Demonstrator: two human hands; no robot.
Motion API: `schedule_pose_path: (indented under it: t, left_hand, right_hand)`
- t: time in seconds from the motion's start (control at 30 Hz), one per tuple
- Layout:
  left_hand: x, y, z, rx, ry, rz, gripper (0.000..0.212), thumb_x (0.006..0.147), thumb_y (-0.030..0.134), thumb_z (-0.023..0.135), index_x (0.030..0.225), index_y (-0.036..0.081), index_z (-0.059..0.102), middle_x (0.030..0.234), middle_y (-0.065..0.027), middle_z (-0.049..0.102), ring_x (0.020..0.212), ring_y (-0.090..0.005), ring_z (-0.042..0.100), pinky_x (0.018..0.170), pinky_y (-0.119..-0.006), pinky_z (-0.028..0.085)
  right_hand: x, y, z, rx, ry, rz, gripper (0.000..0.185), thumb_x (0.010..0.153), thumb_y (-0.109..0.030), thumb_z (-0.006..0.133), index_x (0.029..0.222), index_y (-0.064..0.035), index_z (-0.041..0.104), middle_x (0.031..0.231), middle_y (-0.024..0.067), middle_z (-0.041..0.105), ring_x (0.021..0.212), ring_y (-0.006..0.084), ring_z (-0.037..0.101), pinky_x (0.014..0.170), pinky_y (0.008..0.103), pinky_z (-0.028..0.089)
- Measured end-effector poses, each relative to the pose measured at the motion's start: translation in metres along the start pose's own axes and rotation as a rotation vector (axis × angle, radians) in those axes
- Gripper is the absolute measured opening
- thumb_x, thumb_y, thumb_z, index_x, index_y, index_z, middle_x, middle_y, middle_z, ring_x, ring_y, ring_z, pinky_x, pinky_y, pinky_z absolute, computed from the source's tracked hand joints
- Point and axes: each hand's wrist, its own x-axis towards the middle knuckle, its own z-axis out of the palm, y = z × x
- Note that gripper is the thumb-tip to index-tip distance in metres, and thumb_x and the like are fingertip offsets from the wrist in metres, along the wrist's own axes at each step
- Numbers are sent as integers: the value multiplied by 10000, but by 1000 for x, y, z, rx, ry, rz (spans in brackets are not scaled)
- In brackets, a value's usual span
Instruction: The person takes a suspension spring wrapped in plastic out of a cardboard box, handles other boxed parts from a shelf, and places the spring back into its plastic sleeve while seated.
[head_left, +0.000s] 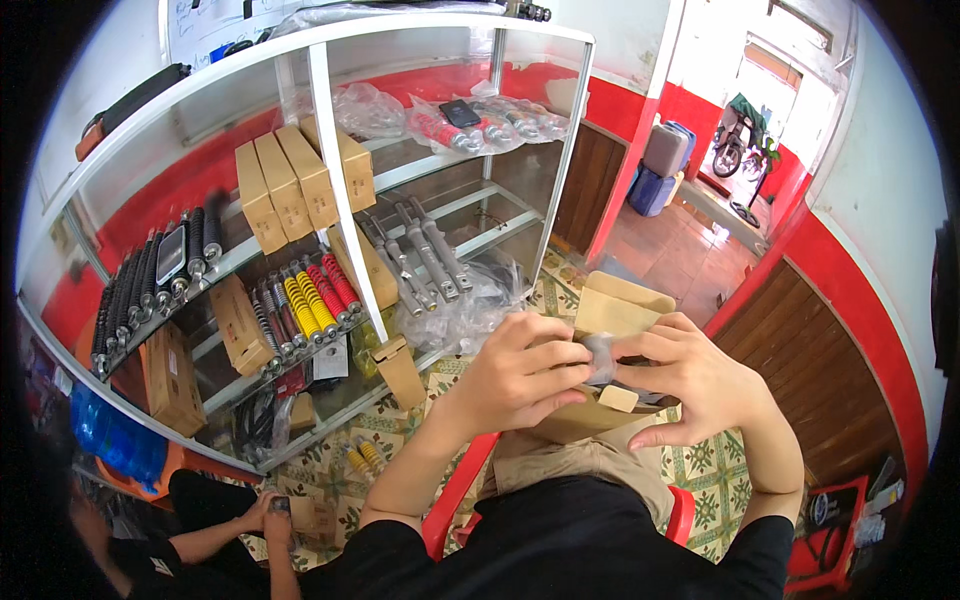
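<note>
An open cardboard box (566, 424) rests on my lap, its long flap (622, 304) raised at the far side and a small tab (619, 399) folded out on the near side. Over its opening, my left hand (525, 371) and my right hand (697, 379) face each other. Between their fingertips they pinch a grey item in clear plastic wrap (600, 358). My right thumb points down past the box's near edge. What else lies inside the box is mostly hidden by my hands.
To the left, a glass display case (330, 150) holds shock absorbers (307, 300), fork tubes (427, 255) and cardboard boxes (281, 184). One narrow box (397, 371) stands by its base. Another person's hands (274, 517) hold a phone-like object. Yellow springs (364, 456) lie on the tiled floor.
</note>
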Motion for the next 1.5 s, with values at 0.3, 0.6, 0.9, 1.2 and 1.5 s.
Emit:
schedule_pose_path:
  t: [0.3,0.6,0.9,1.2,1.5]
  left_hand:
    - [-3,-4,1,-30,21,-1,343,686,252,829,973,99,722,1037,4,672,1030,-269,590,842,-442,475]
    - [-6,-5,1,10,14,-22,353,679,250,832,987,113,728,1034,4,680,1037,-274,589,850,-442,478]
    - [-4,-4,0,8,5,-36,363,643,218,847,971,119,726,1033,7,682,1040,-272,606,854,-445,477]
    - [-2,-3,0,47,-16,-34,379,634,246,852,974,130,728,1040,9,688,1026,-260,608,844,-437,474]
    - [-1,3,-3,-19,-4,-114,392,629,236,845,961,94,692,1078,6,650,1069,-260,578,878,-437,457]
  right_hand:
    - [2,0,0,11,-47,45,631,726,-486,797,1145,-31,671,1223,100,571,1014,284,557,909,415,376]
    - [3,-2,5,40,29,161,631,740,-468,799,1202,-56,679,1399,221,439,1224,374,492,1002,473,395]
    - [9,13,-6,193,-32,58,617,755,-426,800,1208,-29,665,1380,224,484,1285,387,478,1037,497,377]
    - [6,17,-3,240,-85,44,772,709,-405,854,1297,28,604,1396,192,498,1250,359,465,1073,478,307]
    - [5,17,-3,298,-55,-40,765,691,-350,857,1306,28,603,1363,134,561,1214,343,469,1062,468,313]
